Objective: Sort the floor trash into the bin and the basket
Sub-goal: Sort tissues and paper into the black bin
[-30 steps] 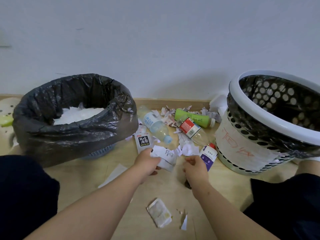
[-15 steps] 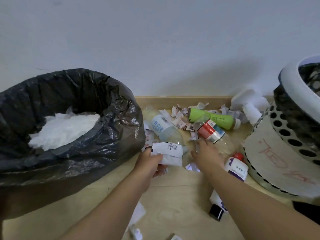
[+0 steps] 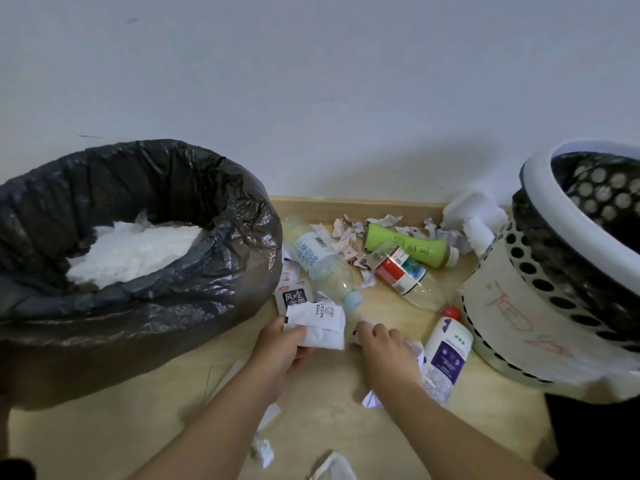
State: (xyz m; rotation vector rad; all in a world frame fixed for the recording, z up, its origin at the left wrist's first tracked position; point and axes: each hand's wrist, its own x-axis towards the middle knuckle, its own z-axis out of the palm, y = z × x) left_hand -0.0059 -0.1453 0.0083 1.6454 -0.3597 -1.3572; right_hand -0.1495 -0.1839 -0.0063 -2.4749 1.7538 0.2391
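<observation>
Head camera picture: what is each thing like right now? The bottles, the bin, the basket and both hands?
Bin, upright, black bag open, white paper inside.
Basket, upright, black liner, contents hidden.
Blue-label bottle, lying down, capped.
Green bottle, lying down, capped.
Red-label bottle, lying down.
White bottle, lying down, red cap on.
Left hand, holding white paper.
Right hand, fingers curled over floor scraps; grip unclear.

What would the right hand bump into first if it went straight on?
Probably the pale blue cap of the clear bottle, just beyond the right hand; depth is hard to judge.
</observation>
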